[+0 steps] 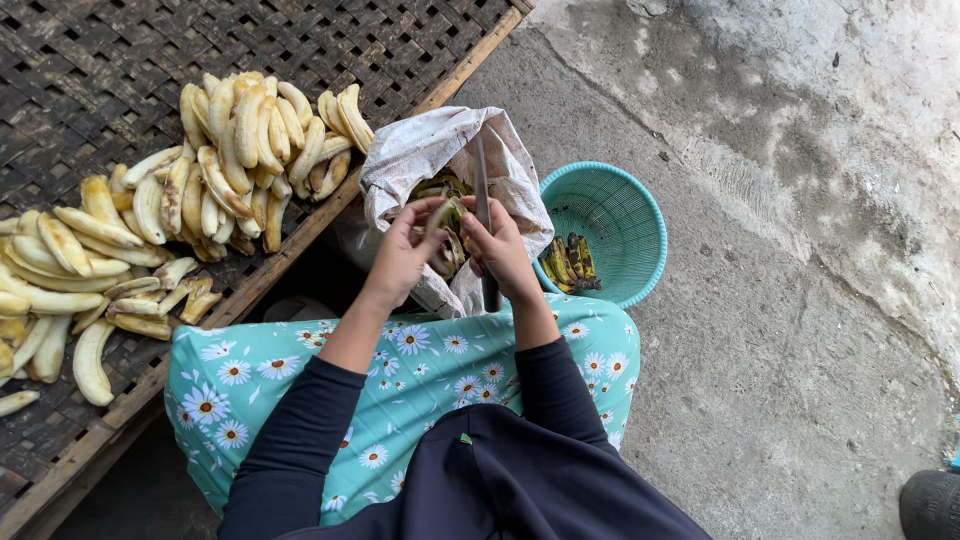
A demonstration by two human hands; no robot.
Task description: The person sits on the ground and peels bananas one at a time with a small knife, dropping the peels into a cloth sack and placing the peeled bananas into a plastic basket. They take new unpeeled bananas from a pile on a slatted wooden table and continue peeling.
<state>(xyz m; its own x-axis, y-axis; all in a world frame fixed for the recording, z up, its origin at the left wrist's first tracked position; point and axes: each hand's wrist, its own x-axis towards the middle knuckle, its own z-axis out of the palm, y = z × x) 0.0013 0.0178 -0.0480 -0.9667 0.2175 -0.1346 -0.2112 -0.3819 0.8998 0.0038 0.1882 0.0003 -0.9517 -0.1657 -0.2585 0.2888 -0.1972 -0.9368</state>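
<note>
Over the open white sack (pixel 420 160), the left hand (pixel 400 255) has its grip closed around a small banana (pixel 443 215), while the right hand (pixel 500 250) is wrapped tight on a knife (pixel 482 185), blade pointing away. The fruit looks light, soft and likely slippery once skinned, so holding it along its body seems safest. Left of the sack, peeled bananas (pixel 240 140) lie heaped on the woven worktop (pixel 100 70); right of it sits a teal basket (pixel 625 195) with dark peels.

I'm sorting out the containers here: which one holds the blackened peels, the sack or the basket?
The round turquoise plastic basket on the concrete, beside the right hand, holds the dark peels. The white sack holds unpeeled bananas.
</note>
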